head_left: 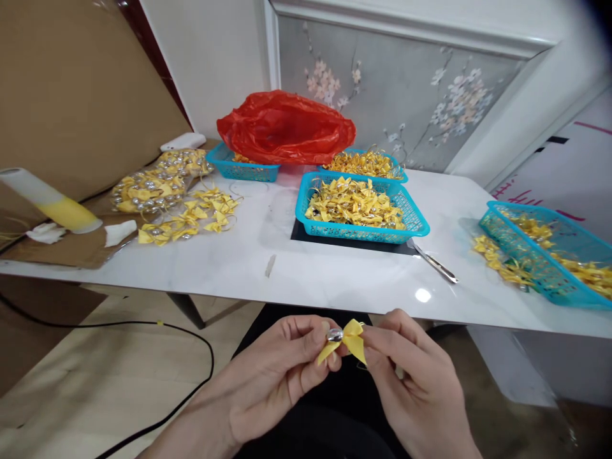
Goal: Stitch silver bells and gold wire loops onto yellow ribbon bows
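Observation:
Over my lap, just off the table's front edge, I hold a yellow ribbon bow [354, 345] between both hands. A shiny silver bell-like bead [335, 335] sits at its left side. My left hand [287, 360] pinches the bead end between thumb and fingers. With thumb and forefinger, my right hand [414, 370] grips the bow's right side, where a thin gold loop shows. Some fingertips are hidden behind the bow. Beyond my hands, a blue basket [363, 234] full of similar yellow bows stands on the white table [229, 271].
A red plastic bag [287, 127] stands behind, between more blue baskets. Bagged and loose bows [191, 220] lie at left near a yellow-white roll [60, 207]. Metal tweezers [435, 262] lie right of centre. Another blue basket [540, 255] is at far right. A black cable [210, 357] crosses the floor.

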`<state>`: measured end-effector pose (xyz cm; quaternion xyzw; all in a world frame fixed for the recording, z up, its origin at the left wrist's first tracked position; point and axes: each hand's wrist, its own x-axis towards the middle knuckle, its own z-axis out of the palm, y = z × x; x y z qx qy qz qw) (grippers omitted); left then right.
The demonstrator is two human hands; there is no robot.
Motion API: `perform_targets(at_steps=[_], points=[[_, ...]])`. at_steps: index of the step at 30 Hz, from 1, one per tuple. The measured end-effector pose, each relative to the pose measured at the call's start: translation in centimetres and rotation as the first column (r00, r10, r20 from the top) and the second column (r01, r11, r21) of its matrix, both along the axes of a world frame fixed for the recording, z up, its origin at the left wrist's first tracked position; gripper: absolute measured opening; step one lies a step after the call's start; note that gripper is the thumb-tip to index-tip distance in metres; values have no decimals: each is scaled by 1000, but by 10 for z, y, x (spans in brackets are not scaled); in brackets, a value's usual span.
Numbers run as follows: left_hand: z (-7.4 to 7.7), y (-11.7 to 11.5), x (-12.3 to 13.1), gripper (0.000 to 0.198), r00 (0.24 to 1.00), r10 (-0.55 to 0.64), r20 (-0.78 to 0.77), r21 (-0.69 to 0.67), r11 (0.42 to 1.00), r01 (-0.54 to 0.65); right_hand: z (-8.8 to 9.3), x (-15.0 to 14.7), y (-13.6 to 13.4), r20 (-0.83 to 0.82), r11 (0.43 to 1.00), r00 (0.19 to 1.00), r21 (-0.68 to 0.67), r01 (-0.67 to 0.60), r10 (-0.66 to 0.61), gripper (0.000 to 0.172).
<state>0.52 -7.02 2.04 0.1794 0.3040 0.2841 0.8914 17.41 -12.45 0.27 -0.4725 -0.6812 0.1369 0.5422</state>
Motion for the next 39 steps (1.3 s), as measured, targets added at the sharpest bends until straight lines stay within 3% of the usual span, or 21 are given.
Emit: perform_targets(at_steps=[19, 24, 29, 33, 39], points=[[-1, -1, 1, 14, 1000, 23, 21, -48, 999, -22, -1, -1, 2, 1, 1000, 1000, -13, 2, -2, 20], [0, 1, 2, 18, 999, 17, -42, 29, 999, -16, 0, 0, 2, 23, 1000, 1000, -13, 6, -6, 20], [3, 1, 2, 21, 986, 114, -123, 98, 990, -102, 3, -1, 0, 46, 1000, 999, -8, 28, -28, 18], [3, -1, 0, 15, 982, 111, -151, 156, 984, -87, 2, -1, 0, 57, 1000, 998, -1, 27, -27, 17], [0, -4, -1, 19, 993, 85, -85, 272, 960, -59, -7, 1, -3, 44, 1000, 999, -7, -23, 23, 19]])
